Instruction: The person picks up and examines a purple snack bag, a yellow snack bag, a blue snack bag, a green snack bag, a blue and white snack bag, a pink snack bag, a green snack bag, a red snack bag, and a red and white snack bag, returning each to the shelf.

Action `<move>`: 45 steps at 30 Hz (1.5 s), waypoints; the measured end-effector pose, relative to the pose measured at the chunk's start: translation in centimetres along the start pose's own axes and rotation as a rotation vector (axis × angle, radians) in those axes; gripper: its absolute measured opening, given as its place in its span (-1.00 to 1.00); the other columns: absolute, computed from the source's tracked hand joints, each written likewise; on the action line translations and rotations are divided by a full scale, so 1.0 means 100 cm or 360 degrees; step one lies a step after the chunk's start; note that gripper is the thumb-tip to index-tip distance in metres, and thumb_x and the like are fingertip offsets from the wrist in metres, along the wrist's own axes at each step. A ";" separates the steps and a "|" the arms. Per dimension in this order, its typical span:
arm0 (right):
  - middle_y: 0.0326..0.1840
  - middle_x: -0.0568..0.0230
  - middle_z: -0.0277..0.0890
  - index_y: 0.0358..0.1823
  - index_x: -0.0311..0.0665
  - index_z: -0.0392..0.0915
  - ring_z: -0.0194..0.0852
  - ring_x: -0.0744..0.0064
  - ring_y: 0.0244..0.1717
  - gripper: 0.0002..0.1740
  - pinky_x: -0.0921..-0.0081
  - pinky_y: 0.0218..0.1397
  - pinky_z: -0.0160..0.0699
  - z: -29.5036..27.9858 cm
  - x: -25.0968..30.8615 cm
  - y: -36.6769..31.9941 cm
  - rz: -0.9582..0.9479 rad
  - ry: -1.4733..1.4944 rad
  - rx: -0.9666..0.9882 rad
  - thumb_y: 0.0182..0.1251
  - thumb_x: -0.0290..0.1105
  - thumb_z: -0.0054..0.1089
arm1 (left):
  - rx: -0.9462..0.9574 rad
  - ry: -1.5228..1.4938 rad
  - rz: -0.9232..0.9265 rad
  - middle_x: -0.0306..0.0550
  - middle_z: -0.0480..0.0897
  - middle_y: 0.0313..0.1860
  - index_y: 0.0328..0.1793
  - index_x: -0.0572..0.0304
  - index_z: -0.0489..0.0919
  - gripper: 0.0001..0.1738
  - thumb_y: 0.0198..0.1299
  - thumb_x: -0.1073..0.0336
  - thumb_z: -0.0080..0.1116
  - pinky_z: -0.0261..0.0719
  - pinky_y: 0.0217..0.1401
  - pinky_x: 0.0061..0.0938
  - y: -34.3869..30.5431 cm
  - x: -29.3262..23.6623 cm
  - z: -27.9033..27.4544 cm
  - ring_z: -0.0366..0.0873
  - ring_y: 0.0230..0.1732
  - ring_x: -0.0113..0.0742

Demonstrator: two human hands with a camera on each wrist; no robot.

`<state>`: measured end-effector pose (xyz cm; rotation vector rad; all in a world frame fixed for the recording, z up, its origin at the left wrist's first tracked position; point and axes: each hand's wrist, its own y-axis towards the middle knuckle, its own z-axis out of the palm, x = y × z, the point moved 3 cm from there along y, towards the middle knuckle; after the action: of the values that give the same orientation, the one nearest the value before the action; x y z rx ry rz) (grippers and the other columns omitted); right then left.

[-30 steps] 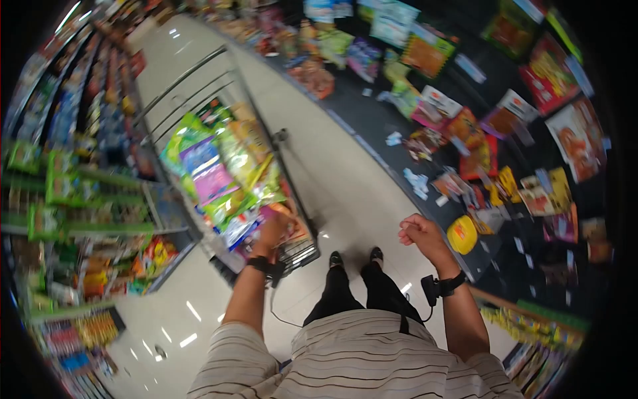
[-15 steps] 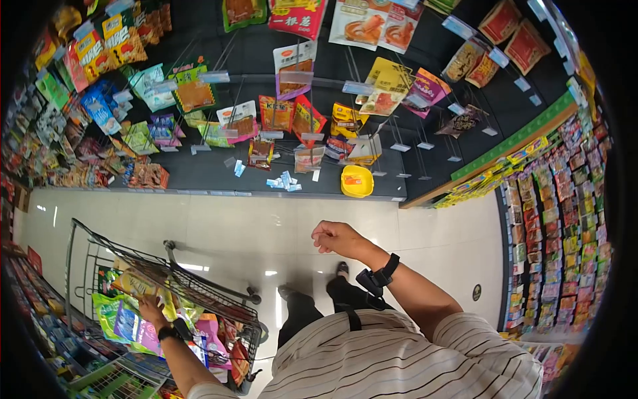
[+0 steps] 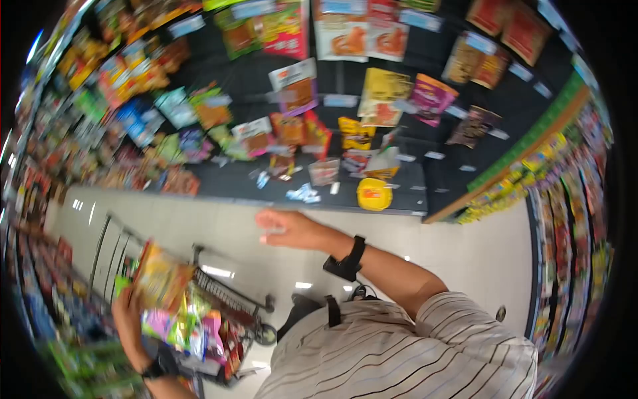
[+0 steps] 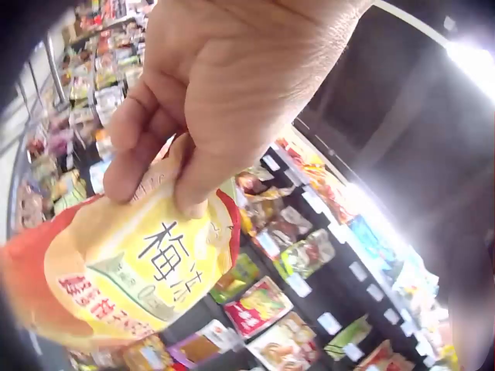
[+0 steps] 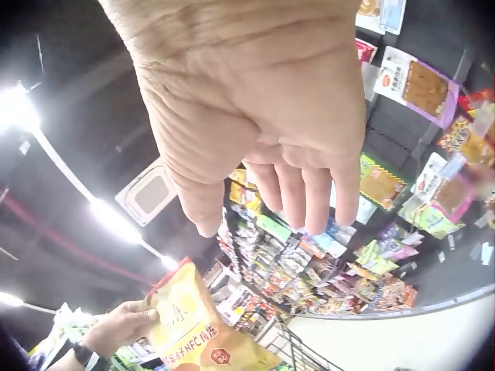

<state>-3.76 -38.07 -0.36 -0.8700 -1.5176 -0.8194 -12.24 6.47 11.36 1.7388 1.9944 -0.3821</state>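
My left hand point(image 3: 127, 312) pinches the top edge of a yellow and orange snack bag point(image 3: 158, 278) over the shopping cart point(image 3: 222, 292). In the left wrist view the thumb and fingers grip the crimped edge of the printed bag point(image 4: 139, 270), which hangs below them. Under it, colourful packets point(image 3: 193, 326) lie piled in the cart. My right hand point(image 3: 289, 229) is held out above the floor, in front of the shelf; its fingers reach forward with nothing in them, as the right wrist view also shows.
A dark display shelf point(image 3: 259, 186) with hanging snack packets runs across the front. A yellow tub point(image 3: 375, 194) sits on its lower ledge. More packed racks point(image 3: 561, 246) stand at the right, and blurred shelves point(image 3: 40, 292) at the left. Pale tiled floor point(image 3: 425, 249) lies between.
The view has turned from the aisle toward the dark shelf. My left hand, earlier down among the packets, has lifted the yellow bag. My right hand has moved left, its fingers straightening.
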 end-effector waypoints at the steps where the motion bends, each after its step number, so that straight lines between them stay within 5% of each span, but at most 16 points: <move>1: 0.40 0.09 0.39 0.44 -0.31 0.27 0.29 0.32 0.46 -0.25 0.35 0.47 0.31 0.000 0.001 0.006 -0.0193 -0.0013 0.0027 0.33 -0.20 0.39 | -0.0042 -0.0326 -0.0071 -0.23 0.54 -0.48 -0.13 0.37 0.61 -0.82 0.33 0.36 0.17 0.40 -0.38 -0.49 -0.008 -0.037 0.011 0.40 -0.45 -0.47; 4: 0.55 -0.05 0.18 0.54 -0.38 0.11 0.12 0.24 0.58 -0.09 0.30 0.58 0.12 -0.006 0.063 -0.002 -0.0283 -0.0043 0.0215 0.30 -0.17 0.41 | 0.0367 -0.0505 0.0130 -0.37 0.50 -0.49 -0.18 0.27 0.64 -0.79 0.35 0.24 0.21 0.34 -0.41 -0.58 -0.015 -0.114 0.030 0.36 -0.47 -0.57; 7: 0.39 0.08 0.40 0.51 -0.37 0.18 0.36 0.34 0.41 -0.22 0.39 0.48 0.29 -0.011 0.086 -0.022 -0.0041 0.0401 0.0509 0.42 -0.11 0.26 | 0.0561 -0.0873 0.0025 -0.33 0.63 -0.44 -0.11 0.23 0.68 -0.64 0.36 0.04 0.22 0.42 -0.40 -0.59 -0.019 -0.176 0.058 0.53 -0.42 -0.58; 13: 0.17 0.15 0.56 0.30 -0.46 0.39 0.55 0.52 0.16 -0.44 0.61 0.22 0.51 -0.046 0.062 -0.080 0.0154 0.0931 0.0132 0.54 -0.12 0.08 | 0.0693 -0.1154 0.0089 -0.28 0.67 -0.50 0.05 0.29 0.66 -0.53 0.33 -0.01 0.25 0.39 -0.59 -0.68 -0.002 -0.234 0.115 0.54 -0.58 -0.62; 18: 0.09 0.10 0.59 0.24 -0.45 0.41 0.66 0.49 0.01 -0.54 0.54 0.06 0.69 -0.068 0.059 -0.116 0.0070 0.1227 -0.0157 0.55 -0.21 0.05 | 0.0735 -0.1413 0.0200 -0.25 0.69 -0.39 0.17 0.29 0.58 -0.46 0.36 -0.06 0.21 0.37 -0.62 -0.68 -0.006 -0.280 0.144 0.53 -0.56 -0.64; 21: 0.09 0.08 0.59 0.25 -0.47 0.40 0.66 0.45 0.02 -0.54 0.51 0.09 0.69 -0.085 0.052 -0.133 0.0047 0.1312 -0.0306 0.55 -0.23 0.04 | 0.0682 -0.1680 0.0162 -0.23 0.67 -0.38 0.16 0.30 0.56 -0.43 0.41 -0.13 0.11 0.38 -0.56 -0.64 -0.003 -0.287 0.172 0.51 -0.53 -0.61; 26: 0.13 0.07 0.56 0.27 -0.46 0.38 0.64 0.42 0.06 -0.55 0.48 0.13 0.69 -0.105 0.051 -0.154 0.0008 0.1330 -0.0435 0.55 -0.25 0.03 | 0.0823 -0.1813 0.0171 -0.17 0.68 0.04 0.33 0.17 0.48 -0.29 0.45 -0.31 -0.11 0.56 0.03 -0.48 -0.041 -0.295 0.207 0.61 0.04 -0.44; 30: 0.16 0.07 0.54 0.28 -0.46 0.36 0.62 0.42 0.09 -0.54 0.47 0.15 0.68 -0.115 0.048 -0.160 -0.0018 0.1380 -0.0477 0.55 -0.25 0.03 | 0.1044 -0.1838 0.0127 -0.11 0.60 0.21 0.43 0.18 0.40 -0.25 0.42 -0.29 -0.05 0.54 0.15 -0.44 -0.075 -0.289 0.235 0.56 0.17 -0.37; 40: 0.20 0.09 0.52 0.29 -0.44 0.37 0.57 0.40 0.16 -0.56 0.43 0.23 0.60 -0.103 0.043 -0.132 0.0003 0.1337 -0.0468 0.56 -0.28 0.02 | 0.0859 -0.1849 -0.0029 -0.15 0.59 0.20 0.46 0.25 0.35 -0.40 0.40 0.14 0.19 0.53 0.21 -0.51 -0.093 -0.290 0.234 0.55 0.15 -0.48; 45: 0.26 0.14 0.48 0.37 -0.40 0.32 0.51 0.43 0.24 -0.52 0.44 0.28 0.54 -0.082 0.039 -0.110 0.0085 0.1259 -0.0382 0.59 -0.26 0.00 | 0.0810 -0.1906 -0.0006 -0.21 0.61 0.17 0.40 0.20 0.40 -0.46 0.44 0.07 0.15 0.53 0.18 -0.53 -0.077 -0.257 0.231 0.56 0.12 -0.53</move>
<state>-9.77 -50.17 4.07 -0.6334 -0.7094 -1.1483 -13.73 -28.17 4.08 1.1919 1.0342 -1.5792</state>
